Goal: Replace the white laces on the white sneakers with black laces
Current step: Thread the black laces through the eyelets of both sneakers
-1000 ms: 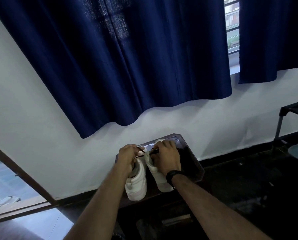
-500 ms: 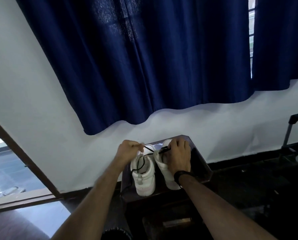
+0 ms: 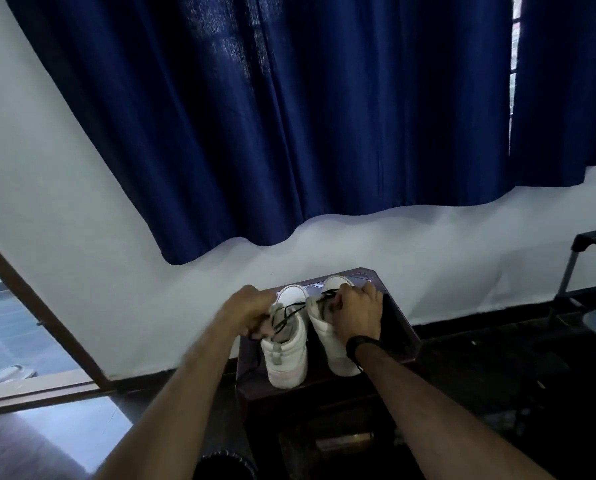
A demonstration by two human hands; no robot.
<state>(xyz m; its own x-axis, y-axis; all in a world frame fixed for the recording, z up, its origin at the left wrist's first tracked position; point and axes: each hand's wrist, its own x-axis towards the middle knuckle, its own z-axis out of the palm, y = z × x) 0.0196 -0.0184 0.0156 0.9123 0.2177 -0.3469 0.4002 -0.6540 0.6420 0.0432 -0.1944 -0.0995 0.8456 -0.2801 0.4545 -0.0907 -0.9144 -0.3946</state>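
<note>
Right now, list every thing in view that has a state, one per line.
Left hand: fingers curled, pinching the black lace.
Right hand: curled on the right sneaker's collar, pinching the lace's other end.
Black lace: slack, strung between the two hands.
Left sneaker: upright on the stool.
Right sneaker: upright beside it.
Stool: standing, bearing both sneakers.
Curtain: drawn, a gap at right.

Small dark wooden table (image 3: 398,315) against the wall, two white sneakers (image 3: 287,355) side by side on top.
</note>
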